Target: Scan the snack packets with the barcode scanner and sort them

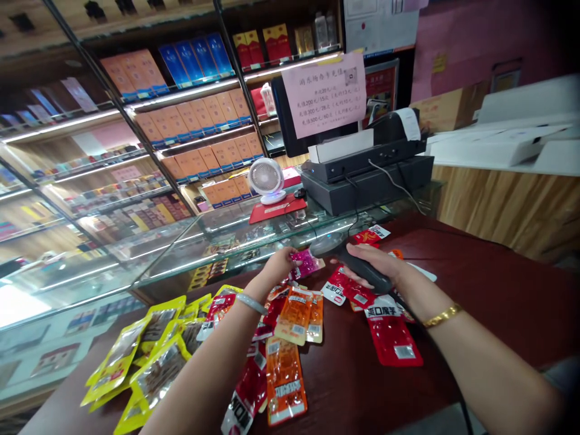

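Note:
My right hand (378, 263) is wrapped round the dark handle of a barcode scanner (365, 272), whose head points left toward my left hand. A small magenta snack packet (307, 264) is pinched in my left hand (284, 263), right by the scanner's head. Below my hands lie orange snack packets (294, 311) and dark red ones (248, 386). Beneath and around the scanner are red and white packets, one of them a red packet (395, 338) lying flat near my right wrist. Yellow snack bags (156, 368) are heaped to the left of my left forearm.
A dark red tabletop (489, 278) carries the packets. Behind it runs a glass display counter (190, 241) with a white fan (266, 178), a cash drawer (371, 181) and a monitor bearing a pink notice (325, 93). The scanner's cable trails past my right forearm. Stocked shelves (194, 118) stand beyond.

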Demonstrator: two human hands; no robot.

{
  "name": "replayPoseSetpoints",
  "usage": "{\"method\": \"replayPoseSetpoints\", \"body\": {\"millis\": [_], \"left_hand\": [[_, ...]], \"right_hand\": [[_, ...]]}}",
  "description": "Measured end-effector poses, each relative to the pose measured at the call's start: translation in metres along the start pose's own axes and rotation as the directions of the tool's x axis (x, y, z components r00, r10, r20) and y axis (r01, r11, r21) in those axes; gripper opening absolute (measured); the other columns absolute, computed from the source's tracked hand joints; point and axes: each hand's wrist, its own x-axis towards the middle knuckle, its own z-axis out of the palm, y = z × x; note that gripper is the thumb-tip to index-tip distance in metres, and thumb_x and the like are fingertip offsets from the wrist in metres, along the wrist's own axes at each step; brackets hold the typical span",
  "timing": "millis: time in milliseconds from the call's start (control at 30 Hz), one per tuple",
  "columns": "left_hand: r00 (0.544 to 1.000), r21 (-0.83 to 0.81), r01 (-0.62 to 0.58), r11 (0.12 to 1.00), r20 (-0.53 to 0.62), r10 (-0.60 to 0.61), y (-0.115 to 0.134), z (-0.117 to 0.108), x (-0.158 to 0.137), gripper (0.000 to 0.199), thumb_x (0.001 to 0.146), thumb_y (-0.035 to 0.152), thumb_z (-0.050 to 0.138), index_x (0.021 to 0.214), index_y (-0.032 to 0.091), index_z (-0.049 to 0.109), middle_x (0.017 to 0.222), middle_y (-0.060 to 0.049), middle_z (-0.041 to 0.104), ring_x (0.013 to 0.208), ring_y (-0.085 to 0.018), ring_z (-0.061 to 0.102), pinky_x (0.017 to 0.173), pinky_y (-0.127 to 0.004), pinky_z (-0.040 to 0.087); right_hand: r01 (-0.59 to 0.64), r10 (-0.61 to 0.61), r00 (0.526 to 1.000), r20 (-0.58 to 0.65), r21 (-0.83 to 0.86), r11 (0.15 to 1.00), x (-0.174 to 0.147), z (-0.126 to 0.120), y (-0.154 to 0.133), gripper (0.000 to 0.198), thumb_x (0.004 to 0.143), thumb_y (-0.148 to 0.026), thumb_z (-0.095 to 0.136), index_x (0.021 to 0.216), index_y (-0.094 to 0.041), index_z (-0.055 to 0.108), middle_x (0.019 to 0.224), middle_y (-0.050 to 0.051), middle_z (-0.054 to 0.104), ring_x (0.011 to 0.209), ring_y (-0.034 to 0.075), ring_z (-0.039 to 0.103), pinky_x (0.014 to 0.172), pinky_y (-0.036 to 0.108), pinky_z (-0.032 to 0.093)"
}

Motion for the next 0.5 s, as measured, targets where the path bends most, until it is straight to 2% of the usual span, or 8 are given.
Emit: {"method": "replayPoseSetpoints", "body": {"millis": [133,300,500], "left_hand": [[0.999,-0.084,0.015,0.996,-0.033,-0.018,-0.016,-0.013,-0.006,0.031,0.076,0.033,0.069,0.103,0.019,0.065,0.066,0.003,0.061,0.057,-0.012,0.054,0.057,-0.022,0.039],[0.999,-0.096,-0.019,0.995,-0.035,0.016,-0.023,-0.016,-0.019,0.029,0.074,0.032,0.070,0.099,0.019,0.066,0.077,0.000,0.067,0.065,-0.013,0.057,0.062,-0.023,0.042],[0.999,-0.088,-0.042,0.995,-0.023,0.040,-0.022,-0.016,-0.030,0.025,0.076,0.033,0.066,0.096,0.018,0.067,0.080,-0.001,0.070,0.069,-0.014,0.061,0.065,-0.024,0.045]], "right_hand": [[-0.017,0.016,1.000,-0.026,-0.018,1.000,0.002,0.001,0.004,0.054,0.086,-0.063,0.059,0.104,-0.012,0.065,0.051,-0.001,0.063,0.031,0.011,0.052,0.026,0.018,0.038],[-0.009,0.008,0.999,-0.032,-0.029,1.000,0.004,0.002,0.008,0.055,0.084,-0.064,0.061,0.102,-0.012,0.064,0.051,-0.001,0.063,0.030,0.011,0.052,0.026,0.018,0.037],[-0.003,0.002,1.000,-0.025,-0.039,0.999,0.004,0.005,0.008,0.053,0.085,-0.063,0.062,0.102,-0.013,0.063,0.050,-0.002,0.062,0.030,0.011,0.052,0.026,0.017,0.033]]}}
